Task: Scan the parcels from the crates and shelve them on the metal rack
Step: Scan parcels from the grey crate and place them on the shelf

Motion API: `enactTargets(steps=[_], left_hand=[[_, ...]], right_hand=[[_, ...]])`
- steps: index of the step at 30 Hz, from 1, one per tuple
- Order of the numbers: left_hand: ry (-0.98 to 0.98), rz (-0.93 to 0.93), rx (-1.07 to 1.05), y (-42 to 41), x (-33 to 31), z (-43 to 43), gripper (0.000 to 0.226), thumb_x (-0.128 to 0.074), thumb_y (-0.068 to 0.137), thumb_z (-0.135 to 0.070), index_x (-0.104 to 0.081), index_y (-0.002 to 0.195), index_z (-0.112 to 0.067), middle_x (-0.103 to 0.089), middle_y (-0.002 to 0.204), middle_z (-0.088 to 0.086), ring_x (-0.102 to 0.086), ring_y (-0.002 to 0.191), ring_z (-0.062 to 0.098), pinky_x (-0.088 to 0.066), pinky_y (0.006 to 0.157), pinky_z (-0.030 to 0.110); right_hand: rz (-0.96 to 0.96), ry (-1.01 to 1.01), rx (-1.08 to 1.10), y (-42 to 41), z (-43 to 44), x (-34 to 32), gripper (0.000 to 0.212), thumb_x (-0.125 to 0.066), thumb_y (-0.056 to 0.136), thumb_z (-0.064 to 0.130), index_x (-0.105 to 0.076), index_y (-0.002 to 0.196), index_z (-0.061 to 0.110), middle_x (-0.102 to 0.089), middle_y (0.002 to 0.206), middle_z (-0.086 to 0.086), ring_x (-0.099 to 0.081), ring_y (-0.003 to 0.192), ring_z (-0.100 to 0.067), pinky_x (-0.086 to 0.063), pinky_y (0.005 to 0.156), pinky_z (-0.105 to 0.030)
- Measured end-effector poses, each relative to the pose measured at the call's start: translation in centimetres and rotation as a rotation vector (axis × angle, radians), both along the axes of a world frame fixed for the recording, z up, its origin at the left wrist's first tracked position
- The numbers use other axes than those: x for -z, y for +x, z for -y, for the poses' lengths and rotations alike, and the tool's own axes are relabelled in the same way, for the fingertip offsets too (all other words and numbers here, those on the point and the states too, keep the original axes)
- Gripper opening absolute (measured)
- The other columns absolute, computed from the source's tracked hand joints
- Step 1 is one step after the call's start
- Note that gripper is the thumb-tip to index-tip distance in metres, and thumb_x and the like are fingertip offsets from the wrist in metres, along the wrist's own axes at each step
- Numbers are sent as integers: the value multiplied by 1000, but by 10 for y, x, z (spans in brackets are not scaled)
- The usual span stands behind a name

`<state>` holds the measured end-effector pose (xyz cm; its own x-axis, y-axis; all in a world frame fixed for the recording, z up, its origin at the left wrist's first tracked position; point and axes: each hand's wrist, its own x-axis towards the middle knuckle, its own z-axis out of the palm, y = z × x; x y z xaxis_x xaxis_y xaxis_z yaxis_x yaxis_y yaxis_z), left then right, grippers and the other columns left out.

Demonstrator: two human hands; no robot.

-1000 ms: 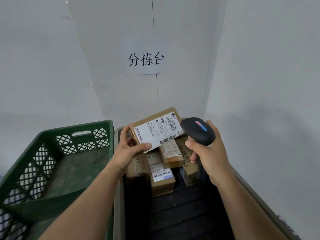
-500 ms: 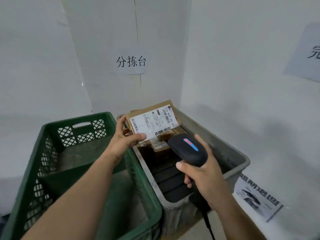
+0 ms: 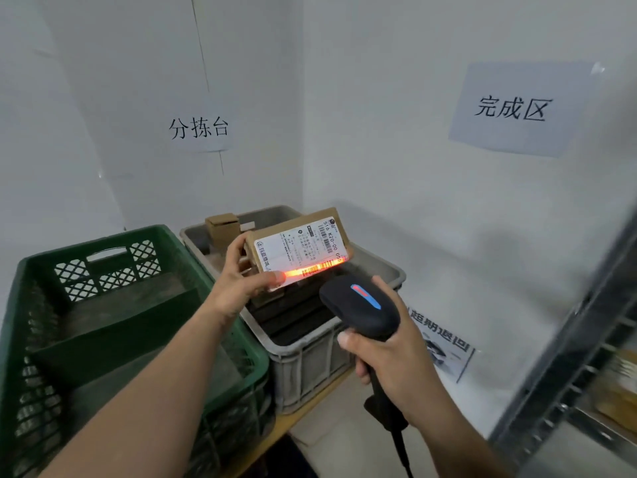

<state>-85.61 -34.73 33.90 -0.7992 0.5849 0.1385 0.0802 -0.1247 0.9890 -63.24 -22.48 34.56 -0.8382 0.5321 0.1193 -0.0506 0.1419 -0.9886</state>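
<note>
White-walled corner, scan under way.
Left hand [image 3: 238,281] grips parcel [image 3: 300,243], right hand [image 3: 389,360] grips scanner [image 3: 358,308]; shelving to come, rack [image 3: 565,339] perhaps part-filled.

We see two white walls [image 3: 396,174] meeting in a corner. On the back wall a paper sign [image 3: 199,127] reads 分拣台, and a thin dark seam [image 3: 201,46] runs down behind it. On the right wall a larger sheet [image 3: 513,108] reads 完成区. Lower down, a printed notice [image 3: 448,343] lies flat near the right wall, its characters partly hidden.
</note>
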Motion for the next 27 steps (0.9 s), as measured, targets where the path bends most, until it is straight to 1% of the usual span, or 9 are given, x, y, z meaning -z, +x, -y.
enactTargets(steps=[2, 5, 8, 12, 15, 17, 20, 24, 27], left_hand=[[13, -2, 1, 16, -2, -10, 95, -82, 62, -3, -33, 134, -41, -57, 124, 5, -56, 113, 22, -54, 75, 28], [30, 11, -2, 38, -7, -24, 97, -80, 64, 2, -31, 139, -35, -57, 123, 6, -60, 107, 17, -55, 80, 31], [16, 18, 33, 56, -13, -35, 110, -85, 53, -4, -28, 143, -33, -59, 123, 5, -64, 103, 16, -54, 83, 34], [5, 25, 34, 83, -16, -47, 110, -86, 51, -12, -28, 141, -34, -60, 123, 6, -62, 108, 22, -55, 80, 32], [20, 51, 3, 108, -14, -55, 92, -83, 65, -10, -29, 133, -38, -57, 123, 3, -60, 110, 25, -54, 84, 35], [39, 72, -31, 129, -10, -60, 79, -76, 76, -8, -27, 129, -39, -55, 121, -1, -60, 108, 24, -54, 80, 34], [60, 117, -79, 165, -4, -69, 72, -71, 79, -11, -24, 128, -35, -55, 114, -5, -60, 102, 21, -52, 75, 33], [62, 190, -122, 212, 5, -79, 73, -72, 80, -19, -20, 131, -31, -53, 114, -7, -58, 106, 20, -54, 72, 34], [46, 244, -139, 237, 14, -80, 82, -79, 70, -38, -21, 128, -35, -52, 121, -7, -60, 106, 18, -55, 82, 40]], right_hand=[[7, 1, 22, 16, -7, -1, 86, -72, 83, 1, -32, 148, 39, -67, 70, 4, -54, 51, -16, -49, 51, -26], [-2, -8, 53, 36, -19, -2, 83, -72, 82, 1, -35, 147, 38, -66, 69, 5, -52, 51, -18, -48, 49, -28], [-19, -16, 69, 54, -30, -1, 80, -72, 81, 0, -40, 143, 40, -66, 73, 4, -52, 51, -17, -46, 49, -28], [-41, -44, 109, 74, -43, -2, 79, -74, 82, 5, -38, 134, 51, -68, 87, -2, -52, 52, -17, -47, 51, -25], [-50, -54, 138, 87, -51, -5, 83, -74, 82, 7, -33, 139, 51, -68, 91, -4, -52, 52, -15, -48, 53, -24], [-51, -66, 153, 92, -55, -6, 85, -73, 83, 7, -30, 142, 49, -67, 93, -7, -53, 50, -12, -47, 51, -22], [-64, -76, 185, 97, -59, -6, 88, -73, 83, 7, -27, 149, 43, -67, 88, -6, -52, 49, -12, -45, 48, -20], [-75, -91, 198, 105, -59, 0, 90, -73, 83, 6, -25, 152, 37, -67, 82, 2, -52, 50, -12, -47, 49, -22], [-98, -118, 218, 114, -56, 8, 92, -74, 83, 6, -22, 152, 38, -67, 91, -3, -52, 49, -10, -48, 49, -20]])
